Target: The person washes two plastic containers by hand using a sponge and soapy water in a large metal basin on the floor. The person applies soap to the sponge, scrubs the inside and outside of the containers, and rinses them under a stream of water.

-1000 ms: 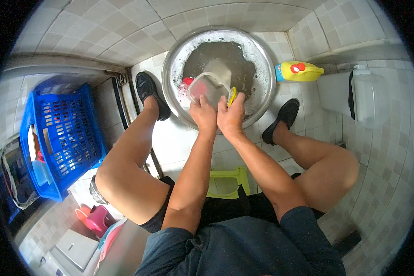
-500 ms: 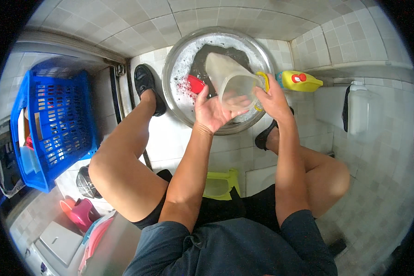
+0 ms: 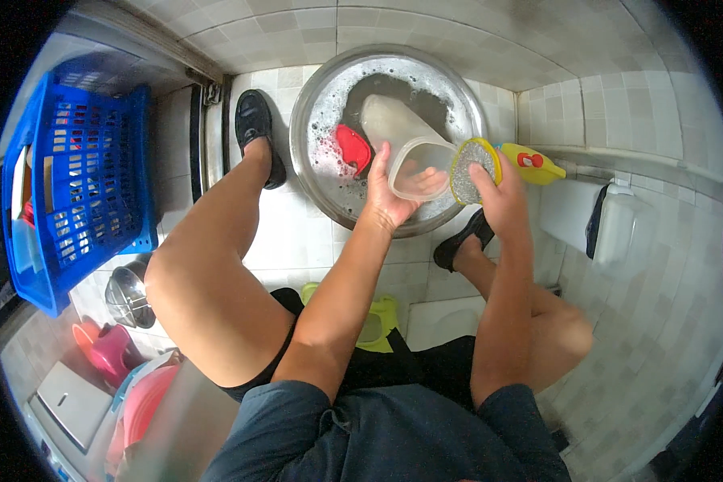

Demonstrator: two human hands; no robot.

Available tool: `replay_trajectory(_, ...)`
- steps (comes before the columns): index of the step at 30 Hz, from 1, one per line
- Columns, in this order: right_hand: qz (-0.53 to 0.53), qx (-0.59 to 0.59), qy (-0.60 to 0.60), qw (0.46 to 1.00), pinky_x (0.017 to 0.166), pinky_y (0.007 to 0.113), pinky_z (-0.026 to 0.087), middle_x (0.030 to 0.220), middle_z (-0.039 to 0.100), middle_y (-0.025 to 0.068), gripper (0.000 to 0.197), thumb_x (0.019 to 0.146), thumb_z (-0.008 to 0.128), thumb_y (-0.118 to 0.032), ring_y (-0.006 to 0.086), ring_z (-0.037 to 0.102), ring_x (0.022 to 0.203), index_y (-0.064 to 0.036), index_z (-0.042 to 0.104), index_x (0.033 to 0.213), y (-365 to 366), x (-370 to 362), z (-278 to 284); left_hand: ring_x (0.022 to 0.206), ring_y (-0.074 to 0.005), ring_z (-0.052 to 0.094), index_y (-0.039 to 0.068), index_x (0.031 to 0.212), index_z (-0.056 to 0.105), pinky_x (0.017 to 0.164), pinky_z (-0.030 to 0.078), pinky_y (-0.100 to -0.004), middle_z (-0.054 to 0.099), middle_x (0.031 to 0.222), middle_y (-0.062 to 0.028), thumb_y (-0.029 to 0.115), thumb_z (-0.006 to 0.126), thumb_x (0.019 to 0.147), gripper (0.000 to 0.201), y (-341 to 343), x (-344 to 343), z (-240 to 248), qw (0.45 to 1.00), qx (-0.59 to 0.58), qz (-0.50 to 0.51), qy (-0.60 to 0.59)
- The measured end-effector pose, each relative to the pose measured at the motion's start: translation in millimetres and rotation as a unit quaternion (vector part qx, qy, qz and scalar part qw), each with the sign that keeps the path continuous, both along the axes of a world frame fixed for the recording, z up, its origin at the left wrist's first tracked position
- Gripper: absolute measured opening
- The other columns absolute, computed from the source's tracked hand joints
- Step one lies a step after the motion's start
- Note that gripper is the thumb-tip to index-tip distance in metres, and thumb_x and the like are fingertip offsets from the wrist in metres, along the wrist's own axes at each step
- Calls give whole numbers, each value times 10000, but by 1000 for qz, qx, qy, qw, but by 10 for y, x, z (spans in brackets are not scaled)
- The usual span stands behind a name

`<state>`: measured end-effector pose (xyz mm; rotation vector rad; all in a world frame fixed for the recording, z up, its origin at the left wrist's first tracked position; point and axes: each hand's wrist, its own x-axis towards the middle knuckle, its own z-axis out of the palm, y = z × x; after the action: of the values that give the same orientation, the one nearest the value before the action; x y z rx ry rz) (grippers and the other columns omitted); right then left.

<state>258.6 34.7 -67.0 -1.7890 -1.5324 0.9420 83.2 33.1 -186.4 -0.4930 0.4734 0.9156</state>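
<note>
My left hand supports a translucent plastic container by its open mouth; the fingers show through the clear wall. The container leans over the soapy water, its body tilted away from me. Beside the mouth, on the right, my right hand grips a scrubbing sponge with a grey, rough face and a yellow edge, thumb pressed on the grey side. Both hands are over the near right part of a round metal basin. A red object lies in the foam left of the container.
A yellow bottle with a red label is right of the basin. The blue plastic basket stands at the left, near a metal strainer-like thing. Under me is a light green stool. Tiled walls close in behind and to the right.
The sponge has come away from the container's side and turned, so its grey face now shows. My left hand still supports the container at its mouth. The whole view has shifted slightly.
</note>
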Motion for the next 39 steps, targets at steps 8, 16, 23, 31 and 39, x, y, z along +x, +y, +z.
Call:
replay_trajectory(8, 306, -37, -203, 930, 1185, 513, 303, 1425, 546, 237, 684, 788, 624, -20, 429, 446, 1398, -5, 479, 1456, -370, -516, -317, 1147, -436, 613, -9, 1333, 577, 1031, 498, -565, 600, 1268, -273, 666, 648, 876, 818, -9, 60, -55, 997, 34, -13, 68)
replay_trajectory(16, 383, -62, -446, 806, 1282, 489, 146, 1553, 404, 317, 846, 807, 706, -176, 407, 338, 1509, 158, 342, 1494, -450, -687, -344, 1168, -404, 620, -16, 1340, 570, 1055, 493, -534, 620, 1284, -255, 535, 662, 925, 696, -11, -5, -68, 992, 39, 8, 119)
replay_trajectory(23, 499, -91, -520, 687, 1220, 448, 271, 1459, 550, 211, 639, 812, 701, -210, 363, 468, 1411, -15, 571, 1406, -37, -551, -752, 1224, -307, 612, 42, 1366, 575, 1074, 458, -502, 636, 1334, -142, 418, 798, 865, 664, -85, -33, 62, 982, 59, -26, 180)
replay_trajectory(31, 302, -376, 166, 860, 1019, 384, 457, 1196, 669, 130, 515, 794, 620, -143, 233, 618, 1140, -21, 614, 1295, -190, -411, -794, 1128, -333, 655, 38, 1303, 608, 1014, 506, -512, 684, 1211, -182, 467, 734, 887, 611, -132, -102, -67, 982, 28, -108, 153)
replay_trajectory(39, -51, -314, 447, 836, 1122, 423, 419, 1357, 603, 136, 417, 1040, 520, -280, 251, 594, 1235, -34, 553, 1375, -144, -176, -1581, 1157, -330, 642, 85, 1294, 626, 1074, 440, -523, 687, 1235, -141, 467, 743, 866, 586, -112, 147, 74, 984, 45, -96, 144)
